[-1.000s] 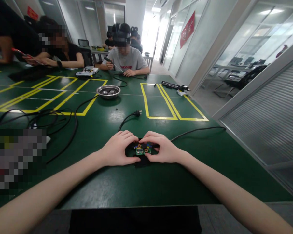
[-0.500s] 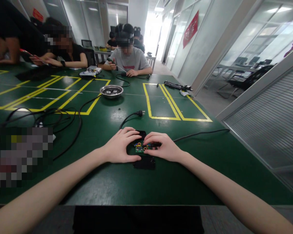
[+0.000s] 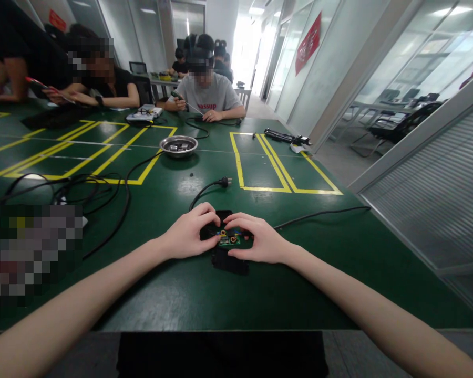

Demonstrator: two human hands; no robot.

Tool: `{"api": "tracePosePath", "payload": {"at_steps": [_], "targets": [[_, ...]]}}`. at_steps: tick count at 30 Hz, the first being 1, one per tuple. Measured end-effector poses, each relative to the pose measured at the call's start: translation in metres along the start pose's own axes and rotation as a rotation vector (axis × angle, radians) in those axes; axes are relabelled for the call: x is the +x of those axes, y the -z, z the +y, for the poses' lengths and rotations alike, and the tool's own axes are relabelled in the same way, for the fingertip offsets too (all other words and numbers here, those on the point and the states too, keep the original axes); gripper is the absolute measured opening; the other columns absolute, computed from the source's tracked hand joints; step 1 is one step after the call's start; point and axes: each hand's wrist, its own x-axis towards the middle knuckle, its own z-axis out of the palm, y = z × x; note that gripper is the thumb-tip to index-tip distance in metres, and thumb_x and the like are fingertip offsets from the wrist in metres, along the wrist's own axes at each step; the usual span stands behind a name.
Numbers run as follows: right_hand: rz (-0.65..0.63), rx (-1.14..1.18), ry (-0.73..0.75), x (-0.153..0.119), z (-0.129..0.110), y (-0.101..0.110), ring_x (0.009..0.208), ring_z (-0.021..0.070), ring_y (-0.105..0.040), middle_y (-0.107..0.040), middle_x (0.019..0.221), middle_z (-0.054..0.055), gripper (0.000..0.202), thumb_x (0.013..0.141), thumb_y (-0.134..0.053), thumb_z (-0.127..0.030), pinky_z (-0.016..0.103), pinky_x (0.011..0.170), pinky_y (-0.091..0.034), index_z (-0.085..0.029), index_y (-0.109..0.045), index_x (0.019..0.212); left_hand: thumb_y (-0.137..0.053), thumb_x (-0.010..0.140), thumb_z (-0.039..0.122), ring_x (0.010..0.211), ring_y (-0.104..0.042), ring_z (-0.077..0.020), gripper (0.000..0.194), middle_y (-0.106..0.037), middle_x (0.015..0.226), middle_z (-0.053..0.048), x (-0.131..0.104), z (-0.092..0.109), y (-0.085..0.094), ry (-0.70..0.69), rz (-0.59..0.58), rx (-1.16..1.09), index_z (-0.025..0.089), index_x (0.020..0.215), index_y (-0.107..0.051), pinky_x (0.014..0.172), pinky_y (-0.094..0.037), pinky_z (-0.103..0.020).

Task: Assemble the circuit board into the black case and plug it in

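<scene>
A small green circuit board (image 3: 229, 242) with copper-coloured coils and coloured wires lies between my hands. My left hand (image 3: 191, 232) is closed at its left end, the thumb against the board's edge and the fingertips by the dark part there. My right hand (image 3: 264, 239) curves around the right end with thumb and fingers apart; its palm side is partly hidden. A black plastic casing half (image 3: 230, 261) lies on the near side of the board. Another black casing piece (image 3: 224, 214) shows behind the board, partly covered by my fingers.
On the green table (image 3: 173, 299), a black cord with a plug (image 3: 224, 182) lies beyond my hands, and another cord (image 3: 323, 214) runs right. A metal bowl (image 3: 178, 147) holds small metal parts. Tangled cables (image 3: 98, 194) lie left. Across the table a person (image 3: 207, 94) holds a tool.
My left thumb and fingers have drawn closer together at the board's left end. My right fingers have spread from a pinch at the right end, and more of the board shows.
</scene>
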Motion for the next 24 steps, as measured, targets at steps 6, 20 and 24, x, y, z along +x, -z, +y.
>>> {"api": "tracePosePath", "payload": {"at_steps": [6, 20, 24], "targets": [[-0.029, -0.078, -0.02, 0.002, 0.006, 0.005, 0.112, 0.027, -0.072, -0.072, 0.123, 0.01, 0.049, 0.074, -0.091, -0.041, 0.041, 0.098, -0.058, -0.024, -0.069, 0.114, -0.065, 0.092, 0.028, 0.09, -0.063, -0.0187, 0.011, -0.058, 0.1, -0.005, 0.0, -0.003, -0.001, 0.012, -0.025, 0.1, 0.02, 0.087, -0.071, 0.077, -0.053, -0.03], [0.061, -0.213, -0.014, 0.002, 0.009, 0.003, 0.112, 0.0286, -0.071, -0.072, 0.124, 0.01, 0.06, 0.076, -0.088, -0.05, 0.043, 0.097, -0.059, -0.025, -0.068, 0.126, -0.061, 0.096, 0.031, 0.08, -0.064, -0.0179, 0.015, -0.066, 0.088, -0.003, 0.004, -0.01, 0.006, 0.018, -0.079, 0.203, 0.02, 0.093, -0.07, 0.069, -0.048, -0.027], [0.108, -0.254, -0.037, 0.004, 0.011, -0.004, 0.108, 0.0292, -0.071, -0.073, 0.118, 0.011, 0.055, 0.078, -0.087, -0.049, 0.044, 0.094, -0.06, -0.024, -0.067, 0.122, -0.061, 0.096, 0.032, 0.08, -0.064, -0.0177, 0.016, -0.067, 0.088, -0.003, 0.004, -0.011, 0.006, 0.023, -0.081, 0.213, 0.02, 0.098, -0.072, 0.069, -0.048, -0.027]]}}
